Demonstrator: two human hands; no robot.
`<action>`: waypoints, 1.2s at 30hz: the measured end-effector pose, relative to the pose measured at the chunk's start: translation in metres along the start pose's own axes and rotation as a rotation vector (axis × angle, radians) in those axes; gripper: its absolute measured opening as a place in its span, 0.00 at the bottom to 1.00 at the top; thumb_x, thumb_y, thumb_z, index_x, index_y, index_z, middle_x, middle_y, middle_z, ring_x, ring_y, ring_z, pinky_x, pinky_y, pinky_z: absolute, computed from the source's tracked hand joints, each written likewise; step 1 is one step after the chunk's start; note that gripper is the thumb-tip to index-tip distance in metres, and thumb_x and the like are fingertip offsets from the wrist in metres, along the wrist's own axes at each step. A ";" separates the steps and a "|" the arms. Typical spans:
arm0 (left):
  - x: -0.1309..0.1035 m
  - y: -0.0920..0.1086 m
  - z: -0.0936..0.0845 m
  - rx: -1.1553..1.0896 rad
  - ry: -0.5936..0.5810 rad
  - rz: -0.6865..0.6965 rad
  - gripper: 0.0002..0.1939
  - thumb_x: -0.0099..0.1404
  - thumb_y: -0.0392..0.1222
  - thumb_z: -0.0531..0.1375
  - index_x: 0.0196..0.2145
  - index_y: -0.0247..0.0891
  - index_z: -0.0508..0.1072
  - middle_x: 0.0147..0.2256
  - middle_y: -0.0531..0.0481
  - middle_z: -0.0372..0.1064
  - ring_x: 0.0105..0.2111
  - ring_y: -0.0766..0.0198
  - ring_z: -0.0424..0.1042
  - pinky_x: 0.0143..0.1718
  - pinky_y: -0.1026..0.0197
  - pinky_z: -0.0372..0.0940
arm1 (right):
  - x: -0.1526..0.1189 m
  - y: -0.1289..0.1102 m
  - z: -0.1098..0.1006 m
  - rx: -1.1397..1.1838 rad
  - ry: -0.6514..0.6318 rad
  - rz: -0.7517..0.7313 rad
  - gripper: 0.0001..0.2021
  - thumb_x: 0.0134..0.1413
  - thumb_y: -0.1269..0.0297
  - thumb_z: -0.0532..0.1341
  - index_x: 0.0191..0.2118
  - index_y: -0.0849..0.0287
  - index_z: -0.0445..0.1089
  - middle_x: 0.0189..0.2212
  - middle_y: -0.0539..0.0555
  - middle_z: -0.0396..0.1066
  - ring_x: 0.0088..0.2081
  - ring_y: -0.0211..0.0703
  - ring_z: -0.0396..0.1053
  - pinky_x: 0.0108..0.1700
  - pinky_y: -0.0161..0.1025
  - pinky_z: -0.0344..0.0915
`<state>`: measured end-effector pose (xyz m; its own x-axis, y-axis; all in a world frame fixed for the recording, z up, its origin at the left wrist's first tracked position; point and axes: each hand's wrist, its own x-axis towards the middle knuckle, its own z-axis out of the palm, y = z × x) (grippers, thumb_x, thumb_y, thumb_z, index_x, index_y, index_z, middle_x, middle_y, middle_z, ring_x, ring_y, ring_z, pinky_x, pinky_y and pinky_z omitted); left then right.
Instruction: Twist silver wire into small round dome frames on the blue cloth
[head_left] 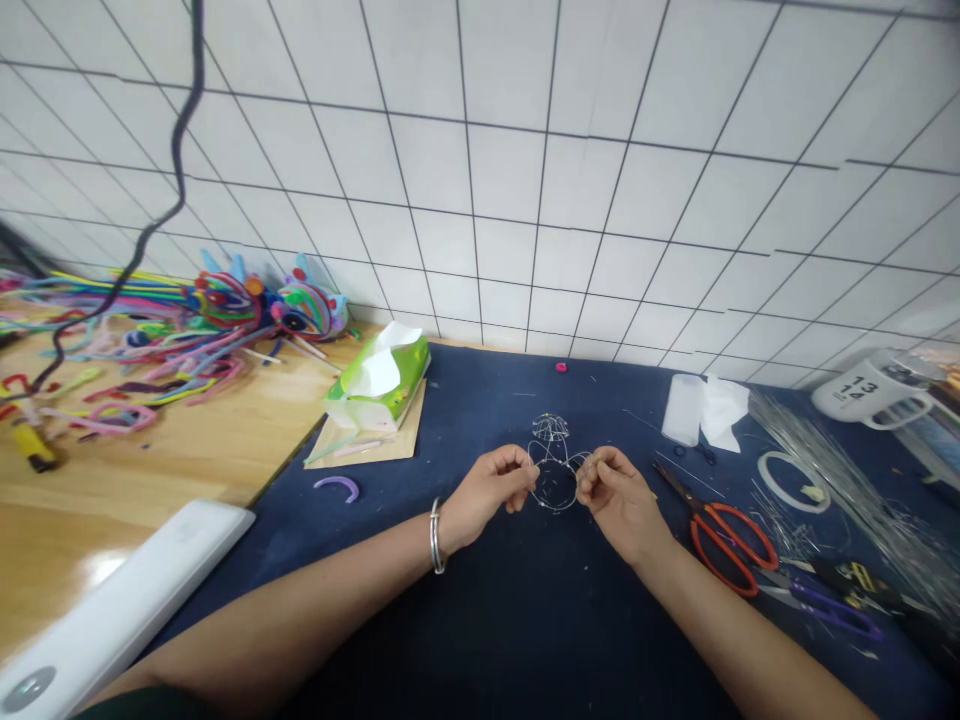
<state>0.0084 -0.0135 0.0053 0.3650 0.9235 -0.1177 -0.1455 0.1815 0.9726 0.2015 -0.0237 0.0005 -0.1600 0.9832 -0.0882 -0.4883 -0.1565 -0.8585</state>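
Between my two hands is a thin silver wire frame (556,508) bent into a ring with loops above it. My left hand (501,484) pinches its left side, thumb against the fingers. On the opposite side, my right hand (616,490) grips the wire with closed fingertips. A small domed wire cage (550,429) sits just beyond the ring; whether it is joined to the frame I cannot tell. Orange-handled scissors (724,540) lie right of my right hand, on the dark blue mat (480,600).
At right are purple-handled scissors (825,605), a white ring (771,470), a bundle of wires (847,470) and a mug (870,390). A green tissue pack (386,378) and purple curved piece (341,486) lie left. Colourful pipe cleaners (150,370) cover the wooden table beside a white device (127,610).
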 end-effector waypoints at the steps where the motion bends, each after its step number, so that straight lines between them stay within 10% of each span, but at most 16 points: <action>1: -0.001 0.001 0.001 -0.003 -0.003 -0.005 0.11 0.57 0.45 0.57 0.27 0.33 0.65 0.19 0.56 0.60 0.16 0.75 0.56 0.19 0.69 0.51 | 0.000 0.000 0.000 -0.003 -0.005 0.000 0.03 0.49 0.65 0.57 0.32 0.54 0.62 0.26 0.48 0.59 0.27 0.36 0.60 0.28 0.35 0.58; 36: -0.003 -0.007 -0.001 0.016 -0.027 -0.003 0.09 0.59 0.43 0.55 0.28 0.33 0.65 0.19 0.56 0.59 0.18 0.74 0.55 0.22 0.68 0.50 | -0.009 0.002 0.007 -0.535 0.076 -0.220 0.11 0.53 0.60 0.54 0.43 0.55 0.64 0.33 0.52 0.64 0.29 0.37 0.62 0.30 0.37 0.62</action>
<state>0.0074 -0.0174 -0.0012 0.3903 0.9134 -0.1155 -0.1298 0.1788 0.9753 0.1961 -0.0334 0.0032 -0.0326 0.9942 0.1022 0.0010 0.1022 -0.9948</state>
